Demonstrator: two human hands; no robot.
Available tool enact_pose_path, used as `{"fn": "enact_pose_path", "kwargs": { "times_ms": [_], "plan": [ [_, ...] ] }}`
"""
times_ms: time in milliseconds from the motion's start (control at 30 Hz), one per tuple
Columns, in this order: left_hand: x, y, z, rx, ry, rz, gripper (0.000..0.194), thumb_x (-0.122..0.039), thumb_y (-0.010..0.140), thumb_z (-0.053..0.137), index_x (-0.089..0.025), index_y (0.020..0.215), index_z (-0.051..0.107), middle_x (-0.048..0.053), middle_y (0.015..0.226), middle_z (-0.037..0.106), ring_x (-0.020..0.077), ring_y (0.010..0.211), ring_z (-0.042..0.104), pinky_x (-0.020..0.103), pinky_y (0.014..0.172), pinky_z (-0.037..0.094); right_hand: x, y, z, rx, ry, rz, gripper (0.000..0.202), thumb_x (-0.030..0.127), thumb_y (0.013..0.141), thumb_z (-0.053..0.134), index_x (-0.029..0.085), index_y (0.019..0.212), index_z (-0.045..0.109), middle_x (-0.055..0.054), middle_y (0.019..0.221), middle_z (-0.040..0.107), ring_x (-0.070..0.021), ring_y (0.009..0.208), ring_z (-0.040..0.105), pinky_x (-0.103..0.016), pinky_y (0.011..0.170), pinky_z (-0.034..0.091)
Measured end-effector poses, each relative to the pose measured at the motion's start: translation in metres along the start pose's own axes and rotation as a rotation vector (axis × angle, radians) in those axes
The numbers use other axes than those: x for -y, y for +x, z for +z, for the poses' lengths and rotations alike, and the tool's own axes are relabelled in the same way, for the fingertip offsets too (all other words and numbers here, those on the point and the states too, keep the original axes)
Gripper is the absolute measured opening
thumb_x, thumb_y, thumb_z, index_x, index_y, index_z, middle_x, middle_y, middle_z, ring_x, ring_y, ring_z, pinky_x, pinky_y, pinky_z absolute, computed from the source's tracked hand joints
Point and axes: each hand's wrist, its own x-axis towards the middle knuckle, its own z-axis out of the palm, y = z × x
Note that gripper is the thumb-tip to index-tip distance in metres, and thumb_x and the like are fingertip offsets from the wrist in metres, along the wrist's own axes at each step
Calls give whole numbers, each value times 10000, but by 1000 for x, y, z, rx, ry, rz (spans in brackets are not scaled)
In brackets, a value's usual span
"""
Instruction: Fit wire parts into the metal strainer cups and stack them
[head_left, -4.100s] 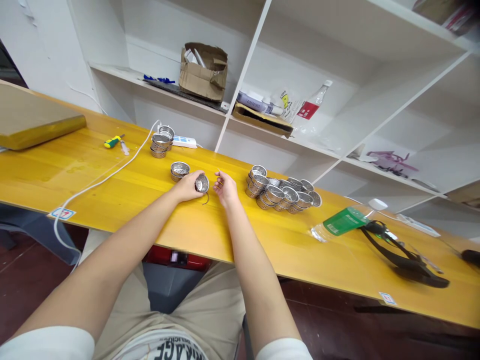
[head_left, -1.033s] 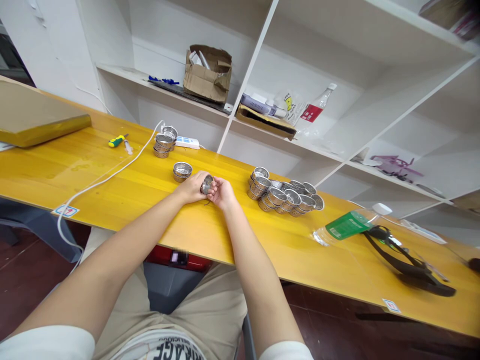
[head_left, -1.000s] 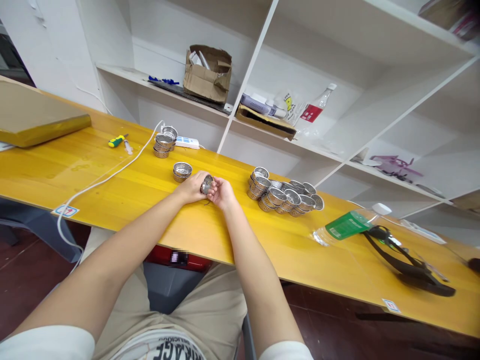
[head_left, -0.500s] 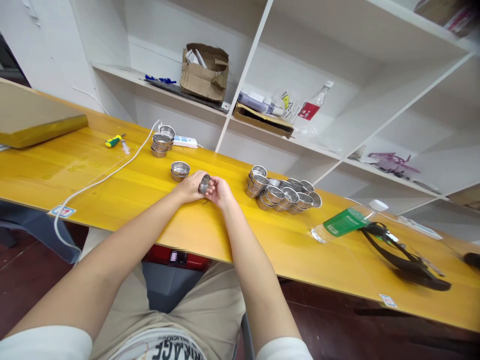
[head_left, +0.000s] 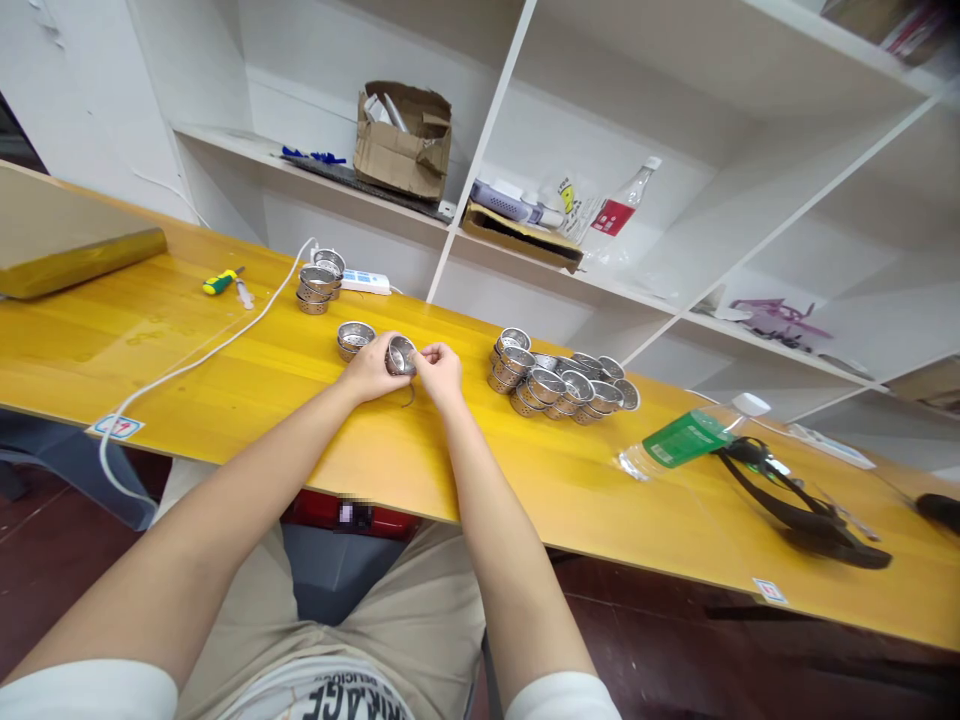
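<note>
In the head view my left hand (head_left: 369, 372) is wrapped round a small perforated metal strainer cup (head_left: 401, 356), its open mouth tilted toward me. My right hand (head_left: 441, 374) has its fingers pinched together at the cup's right rim; what lies between the fingertips is too small to make out. Just below the hands a thin dark strand (head_left: 409, 396) shows over the table. Close behind my left hand stands a short stack of similar cups (head_left: 354, 340).
More perforated cups (head_left: 315, 285) are stacked at the back left, beside a white power strip (head_left: 366, 282). A large cluster of cups (head_left: 547, 386) stands to the right. Further right are a green-labelled bottle (head_left: 686, 438) and a black strap (head_left: 795, 515). A screwdriver (head_left: 219, 282) and white cable (head_left: 217, 345) lie left.
The cup has turned so its mouth faces up toward me more. My right hand has shifted from lying along the cup to a pinch at its rim. The view has moved slightly.
</note>
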Motion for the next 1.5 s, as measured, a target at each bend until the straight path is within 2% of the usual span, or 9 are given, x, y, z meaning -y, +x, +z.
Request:
{"fn": "enact_pose_path", "kwargs": {
  "times_ms": [200, 367, 467, 567, 667, 767, 1000, 1267, 1500],
  "plan": [
    [-1, 0, 1, 14, -17, -39, 632, -374, 703, 796, -182, 1259, 564, 109, 1221, 709, 302, 1132, 695, 430, 1019, 549, -13, 6, 4, 172, 66, 71, 208, 363, 801, 702, 216, 745, 566, 50, 629, 611, -129, 605, 574, -245, 632, 437],
    [-4, -1, 0, -7, -3, 47, 718, -426, 747, 807, -184, 1355, 513, 135, 1334, 651, 301, 1202, 657, 431, 1047, 533, -12, 7, 2, 105, 153, 176, 212, 272, 798, 718, 225, 726, 525, 84, 529, 522, -95, 489, 456, -218, 518, 361],
    [-8, 0, -6, -8, 37, 69, 695, -456, 791, 779, -193, 1369, 496, 132, 1347, 617, 239, 987, 684, 394, 906, 570, -8, 7, -5, 101, 249, 325, 233, 205, 823, 703, 230, 737, 489, 90, 503, 492, -80, 428, 395, -208, 445, 296],
    [-8, 3, -16, -90, 106, 43, 514, -437, 863, 706, -197, 1283, 533, 109, 1228, 638, 205, 845, 646, 382, 834, 557, -8, 9, -11, 142, 370, 462, 276, 137, 845, 682, 231, 735, 447, 92, 494, 468, -57, 384, 333, -200, 385, 212],
    [-1, 8, -25, -219, 176, -12, 307, -359, 922, 624, -211, 1182, 557, 108, 1151, 644, 255, 997, 644, 414, 938, 528, -12, 12, -14, 144, 445, 540, 323, 108, 842, 703, 229, 729, 426, 98, 496, 449, -36, 374, 314, -175, 354, 189],
    [8, 11, -31, -303, 268, -113, 273, -311, 915, 620, -217, 1164, 558, 137, 1226, 625, 319, 1221, 577, 477, 1090, 455, -16, 15, -13, 109, 455, 571, 346, 114, 838, 733, 228, 727, 426, 100, 490, 451, -28, 373, 330, -145, 340, 216],
    [27, 9, -26, -271, 307, -344, 487, -425, 821, 740, -214, 1220, 559, 173, 1403, 520, 394, 1351, 494, 541, 1174, 402, -15, 14, -12, 8, 307, 509, 262, 127, 878, 666, 235, 759, 459, 75, 509, 530, -64, 380, 432, -173, 362, 307],
    [40, 7, -19, -174, 291, -373, 484, -425, 794, 739, -216, 1194, 564, 162, 1270, 596, 388, 1267, 554, 541, 1133, 450, -23, 15, -11, -114, -64, 269, 227, 204, 827, 689, 258, 852, 469, 34, 577, 648, -168, 489, 640, -260, 540, 477],
    [43, 8, -19, -180, 291, -372, 460, -369, 790, 732, -208, 1189, 568, 170, 1264, 619, 389, 1240, 577, 545, 1130, 456, -26, 15, -9, -110, -84, 242, 200, 216, 841, 681, 259, 901, 495, 26, 602, 668, -197, 540, 685, -291, 622, 533]
  ]
}}
